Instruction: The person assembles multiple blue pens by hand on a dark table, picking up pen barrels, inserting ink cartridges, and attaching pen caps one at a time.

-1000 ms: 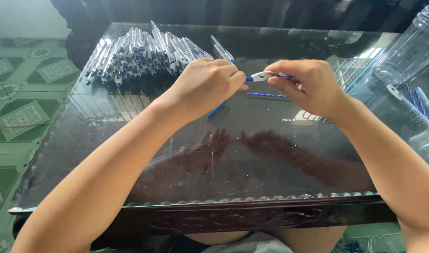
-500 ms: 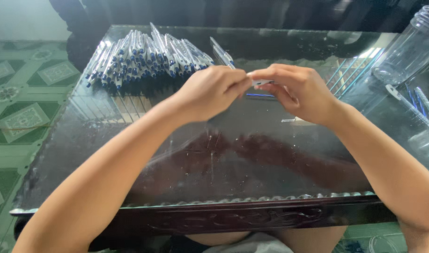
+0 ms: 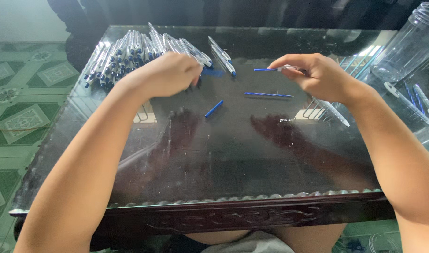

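The right hand [image 3: 320,75], in the upper right of the frame, has its fingers pinched together on a thin blue refill [image 3: 266,70] whose free end points left, level above the glass. The left hand [image 3: 163,75], upper centre-left, is curled with its fingers bunched together at the near edge of a heap of clear-and-blue pens [image 3: 130,51]; whether they grip a pen cannot be told, since the knuckles hide the fingertips. Between the two hands, two more pens [image 3: 221,55] lie apart from the heap near the top centre. Below the right hand's refill a second blue refill [image 3: 269,94] lies flat on the glass, and a short blue pen part [image 3: 214,108] lies slanted just below the middle of the frame's upper half. A small metal spring [image 3: 286,120] lies right of centre, near a clear pen barrel [image 3: 334,111] under the right wrist. All rest on a dark glass-topped table [image 3: 224,164] with a carved wooden edge. A clear plastic jar [image 3: 411,47] stands at the upper right corner
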